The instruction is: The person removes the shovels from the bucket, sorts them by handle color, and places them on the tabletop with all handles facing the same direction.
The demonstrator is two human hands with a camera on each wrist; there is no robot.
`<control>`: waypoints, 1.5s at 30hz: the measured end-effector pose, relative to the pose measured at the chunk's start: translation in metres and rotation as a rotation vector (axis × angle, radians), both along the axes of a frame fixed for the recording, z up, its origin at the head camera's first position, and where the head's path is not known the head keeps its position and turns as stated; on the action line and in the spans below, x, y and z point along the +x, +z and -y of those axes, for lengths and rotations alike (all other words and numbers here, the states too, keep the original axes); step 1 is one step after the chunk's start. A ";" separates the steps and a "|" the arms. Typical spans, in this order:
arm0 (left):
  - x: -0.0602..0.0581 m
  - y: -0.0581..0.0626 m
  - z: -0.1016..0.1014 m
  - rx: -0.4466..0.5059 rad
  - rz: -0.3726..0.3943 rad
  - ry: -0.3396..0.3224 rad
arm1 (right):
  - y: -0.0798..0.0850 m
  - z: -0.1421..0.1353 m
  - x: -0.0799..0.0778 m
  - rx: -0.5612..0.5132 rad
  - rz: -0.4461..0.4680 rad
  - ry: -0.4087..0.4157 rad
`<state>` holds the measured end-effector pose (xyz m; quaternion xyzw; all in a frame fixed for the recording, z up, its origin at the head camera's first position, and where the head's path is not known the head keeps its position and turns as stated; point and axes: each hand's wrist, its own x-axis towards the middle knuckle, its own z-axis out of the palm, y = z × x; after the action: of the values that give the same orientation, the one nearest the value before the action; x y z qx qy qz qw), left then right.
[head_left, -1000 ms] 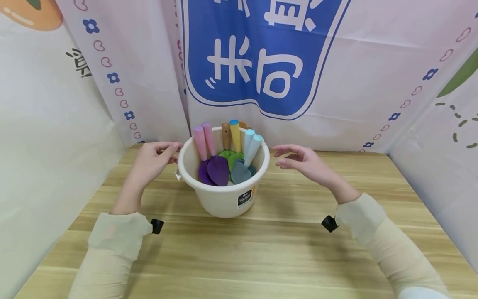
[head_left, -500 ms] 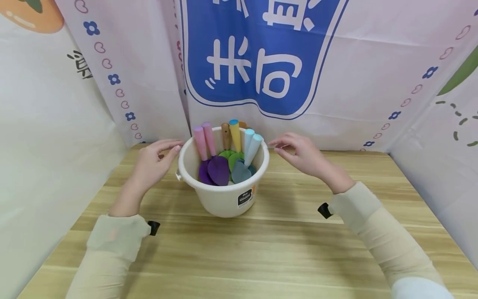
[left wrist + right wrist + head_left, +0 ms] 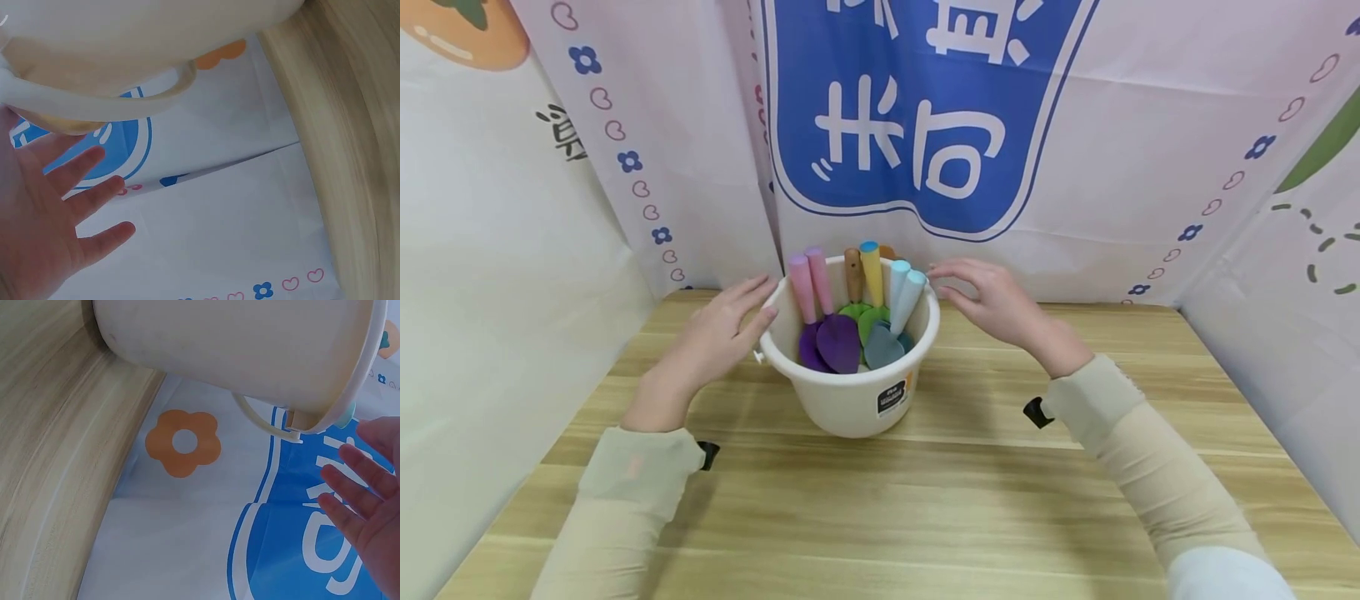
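A cream plastic bucket (image 3: 838,408) stands upright on the wooden table, holding several small trowels with their handles up. Pink-handled trowels (image 3: 838,342) with purple blades lean on the left side. Behind them are a yellow-handled trowel (image 3: 872,271) and a wooden-handled one (image 3: 853,275), both with green blades. Pale-blue-handled trowels (image 3: 910,300) lean right. My left hand (image 3: 718,329) has its spread fingers right at the left rim, beside the bucket's handle (image 3: 94,106) in the left wrist view. My right hand (image 3: 992,304), fingers extended, reaches the right rim from outside.
The wooden table (image 3: 880,525) extends in front of the bucket and to both sides. A printed white cloth with a blue sign (image 3: 917,108) hangs close behind the bucket. More white cloth (image 3: 490,275) borders the table at left and right.
My right hand has moved left, up to the bucket's rim. The left hand has shifted slightly right onto the left rim, its fingers straightening. Bucket and trowels stay in place.
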<state>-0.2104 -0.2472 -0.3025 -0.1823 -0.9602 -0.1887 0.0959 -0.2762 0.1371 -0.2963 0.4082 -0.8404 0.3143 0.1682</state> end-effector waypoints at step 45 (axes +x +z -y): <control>-0.001 0.001 -0.006 -0.094 0.091 0.026 | 0.005 0.052 0.004 -0.102 0.147 0.073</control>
<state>-0.2118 -0.2409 -0.3016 -0.1651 -0.9737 -0.1502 0.0458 -0.2725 0.0851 -0.2912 0.4051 -0.8181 0.3917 0.1152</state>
